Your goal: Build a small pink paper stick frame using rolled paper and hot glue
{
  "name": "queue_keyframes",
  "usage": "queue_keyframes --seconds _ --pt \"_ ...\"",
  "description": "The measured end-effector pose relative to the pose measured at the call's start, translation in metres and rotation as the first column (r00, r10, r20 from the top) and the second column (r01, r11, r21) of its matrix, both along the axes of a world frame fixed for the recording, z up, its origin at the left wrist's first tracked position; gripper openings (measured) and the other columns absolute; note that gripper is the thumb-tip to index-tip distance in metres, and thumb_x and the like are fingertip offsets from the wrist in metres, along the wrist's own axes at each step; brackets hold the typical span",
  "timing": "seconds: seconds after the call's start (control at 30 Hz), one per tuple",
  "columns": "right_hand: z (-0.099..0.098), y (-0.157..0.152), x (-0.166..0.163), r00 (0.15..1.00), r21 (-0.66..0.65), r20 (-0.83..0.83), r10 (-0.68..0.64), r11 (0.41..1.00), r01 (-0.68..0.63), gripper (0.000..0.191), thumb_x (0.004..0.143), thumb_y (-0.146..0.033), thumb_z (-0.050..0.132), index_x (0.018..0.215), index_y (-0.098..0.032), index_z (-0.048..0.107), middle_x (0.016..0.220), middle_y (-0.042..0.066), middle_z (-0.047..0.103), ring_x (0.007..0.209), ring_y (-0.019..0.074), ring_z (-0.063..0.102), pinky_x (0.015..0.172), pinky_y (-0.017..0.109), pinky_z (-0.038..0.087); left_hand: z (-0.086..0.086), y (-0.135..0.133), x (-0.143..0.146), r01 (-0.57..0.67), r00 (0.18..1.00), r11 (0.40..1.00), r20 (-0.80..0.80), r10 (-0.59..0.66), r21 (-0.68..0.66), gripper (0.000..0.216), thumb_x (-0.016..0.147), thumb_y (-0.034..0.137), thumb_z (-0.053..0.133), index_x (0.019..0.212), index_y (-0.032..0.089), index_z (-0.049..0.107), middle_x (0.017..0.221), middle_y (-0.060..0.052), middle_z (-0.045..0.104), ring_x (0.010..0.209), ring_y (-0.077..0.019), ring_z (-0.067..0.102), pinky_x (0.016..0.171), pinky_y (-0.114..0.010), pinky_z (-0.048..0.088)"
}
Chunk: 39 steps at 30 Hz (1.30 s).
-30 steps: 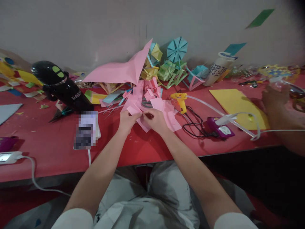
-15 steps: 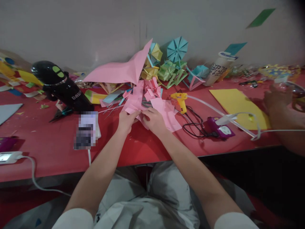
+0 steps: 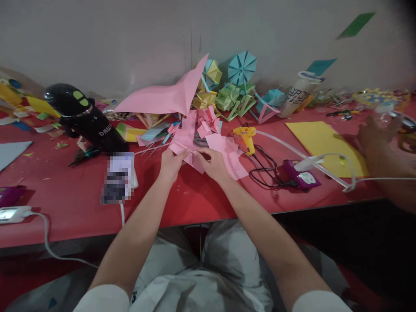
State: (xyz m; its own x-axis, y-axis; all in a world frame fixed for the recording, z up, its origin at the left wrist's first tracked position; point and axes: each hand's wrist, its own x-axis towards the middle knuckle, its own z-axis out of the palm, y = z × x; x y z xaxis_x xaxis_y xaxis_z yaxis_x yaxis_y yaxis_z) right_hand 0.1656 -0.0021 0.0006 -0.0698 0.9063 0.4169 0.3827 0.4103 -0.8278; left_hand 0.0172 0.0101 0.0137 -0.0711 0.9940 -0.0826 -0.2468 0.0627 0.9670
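Note:
A small piece of pink paper is pinched between my left hand and my right hand, low over the table. Thumbs and forefingers meet along its folded edge, and the fingertips partly cover it. Just beyond lie more pink sheets and a heap of small folded pink pieces. To the right of my right hand rests a yellow hot glue gun. A phone lies left of my left hand.
A black bottle leans at the left. Behind are a large pink sheet and several folded paper umbrellas. Toward the right are a purple power adapter, cables, yellow paper, a cup and another person's hand.
My fingers have shifted slightly along the pink paper, and its folded edge now lies flatter and more visible. The things around have stayed in place.

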Motion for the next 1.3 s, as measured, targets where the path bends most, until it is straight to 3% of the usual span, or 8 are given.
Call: queue_keyframes --seconds 0.17,0.43,0.73,0.93,1.13,1.3 --pt "0.003 0.002 0.003 0.99 -0.125 -0.127 0.068 0.989 -0.084 0.034 0.088 -0.048 0.058 0.082 -0.017 0.072 0.081 0.004 0.072 0.075 0.0166 0.063 0.07 0.029 0.049 -0.001 0.001 -0.001 0.008 1.0 0.998 -0.023 -0.007 0.066 0.035 0.057 0.033 0.084 0.082 0.013 0.069 0.08 -0.006 0.072 0.081 -0.0215 0.069 0.075 -0.033 0.055" --pt "0.0 0.006 0.002 0.968 -0.224 -0.243 0.066 0.967 -0.122 0.03 0.077 -0.047 0.067 0.076 -0.017 0.069 0.072 0.003 0.069 0.064 0.0127 0.056 0.06 0.026 0.045 0.008 0.001 -0.001 0.003 0.995 0.999 0.101 -0.007 0.042 0.034 0.057 0.033 0.083 0.08 0.015 0.066 0.08 -0.005 0.071 0.09 -0.0238 0.069 0.079 -0.035 0.056" --pt "-0.001 0.009 0.005 0.963 -0.236 -0.259 0.073 0.962 -0.137 0.026 0.076 -0.043 0.069 0.077 -0.017 0.07 0.075 0.003 0.071 0.065 0.0125 0.058 0.063 0.026 0.047 0.006 0.005 -0.011 -0.051 0.992 0.998 0.115 0.047 0.032 0.041 0.054 0.027 0.082 0.09 0.017 0.065 0.081 -0.003 0.071 0.081 -0.0192 0.069 0.078 -0.035 0.056" --pt "-0.001 0.009 0.012 0.971 -0.24 -0.218 0.099 0.959 -0.152 0.023 0.077 -0.039 0.067 0.083 -0.017 0.073 0.084 0.005 0.075 0.073 0.0151 0.065 0.072 0.029 0.052 0.007 0.01 -0.022 -0.023 1.0 1.0 -0.004 0.023 0.008 0.044 0.051 0.027 0.084 0.089 0.017 0.066 0.076 0.0 0.067 0.071 -0.0158 0.066 0.071 -0.032 0.056" --pt "0.0 0.008 0.02 0.959 -0.303 -0.246 0.143 0.928 -0.216 0.028 0.075 -0.044 0.072 0.084 -0.018 0.077 0.077 0.004 0.073 0.065 0.0139 0.061 0.061 0.027 0.049 0.013 0.007 -0.038 0.094 0.989 0.996 -0.114 -0.094 -0.01 0.044 0.047 0.032 0.089 0.083 0.015 0.072 0.072 -0.003 0.068 0.065 -0.0154 0.063 0.06 -0.028 0.054" --pt "0.002 0.009 0.023 0.968 -0.292 -0.187 0.168 0.931 -0.218 0.027 0.076 -0.042 0.072 0.087 -0.019 0.078 0.082 0.004 0.075 0.07 0.0143 0.064 0.065 0.027 0.05 0.016 0.004 -0.045 0.111 0.977 0.994 -0.182 -0.109 -0.003 0.041 0.045 0.034 0.09 0.076 0.014 0.073 0.07 -0.004 0.068 0.062 -0.0148 0.062 0.057 -0.025 0.052"
